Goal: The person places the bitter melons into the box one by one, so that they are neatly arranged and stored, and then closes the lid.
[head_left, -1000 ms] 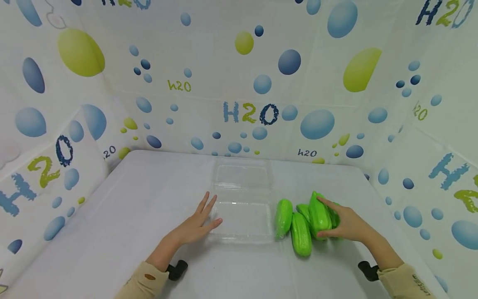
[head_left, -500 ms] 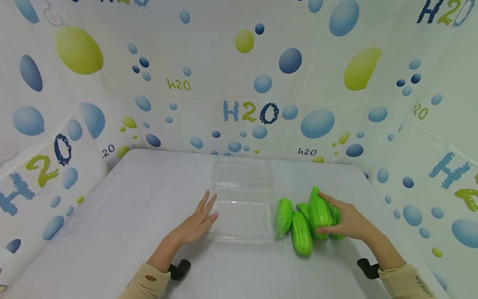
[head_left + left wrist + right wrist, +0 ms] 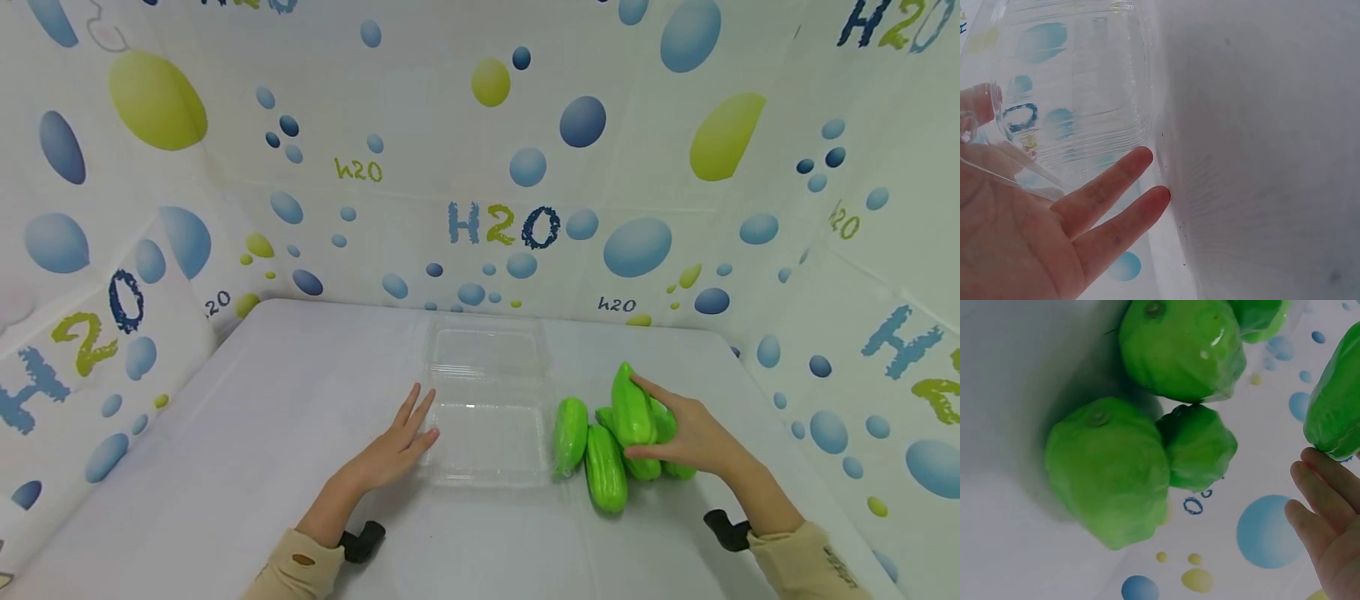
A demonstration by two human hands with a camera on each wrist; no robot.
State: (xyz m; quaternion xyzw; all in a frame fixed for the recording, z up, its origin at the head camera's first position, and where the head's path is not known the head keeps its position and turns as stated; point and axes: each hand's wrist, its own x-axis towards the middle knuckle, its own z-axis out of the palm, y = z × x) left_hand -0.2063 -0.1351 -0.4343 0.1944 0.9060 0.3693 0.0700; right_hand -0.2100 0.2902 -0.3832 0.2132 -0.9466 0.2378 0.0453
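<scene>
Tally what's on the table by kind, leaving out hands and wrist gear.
Green vegetables: at least 5; overlap hides the exact count
Clear box: 1, open
Total: at least 6

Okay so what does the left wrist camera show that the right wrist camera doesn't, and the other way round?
Only the left wrist view plainly shows the clear plastic container and the left hand. Only the right wrist view shows the right hand holding a green vegetable, and several other green vegetables. Both show the white table and the bubble-print backdrop.
</scene>
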